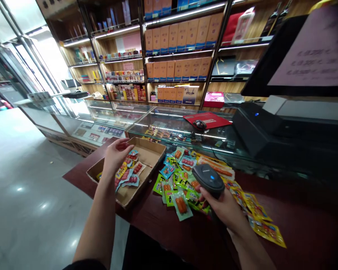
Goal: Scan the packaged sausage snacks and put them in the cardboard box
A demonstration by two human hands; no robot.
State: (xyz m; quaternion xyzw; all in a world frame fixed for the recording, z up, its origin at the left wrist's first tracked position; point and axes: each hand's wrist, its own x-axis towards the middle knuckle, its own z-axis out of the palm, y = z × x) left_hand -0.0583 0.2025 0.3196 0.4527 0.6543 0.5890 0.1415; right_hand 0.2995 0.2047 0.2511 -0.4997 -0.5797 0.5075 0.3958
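Observation:
My right hand (pixel 223 206) is wrapped round a black barcode scanner (pixel 208 179) with a blue light on top. Below and beside the scanner lies a heap of small snack packets (pixel 182 180), several of them green, others clear with orange sausages inside. At the left, my left hand (pixel 118 155) hovers over a shallow cardboard box (pixel 149 150), its thumb and fingers apart and nothing visible between them. Inside the box are several packets of small red sausages (pixel 132 179) and a yellow packet (pixel 120 170). The palm side of my left hand is partly hidden.
Yellow snack packets (pixel 267 230) trail along the right of the dark red counter (pixel 163 232). Behind stands a glass display case (pixel 163 116) bearing a red mat (pixel 214 120) and a mouse (pixel 199 124). A monitor (pixel 298 56) rises at the right. Stocked shelves line the wall.

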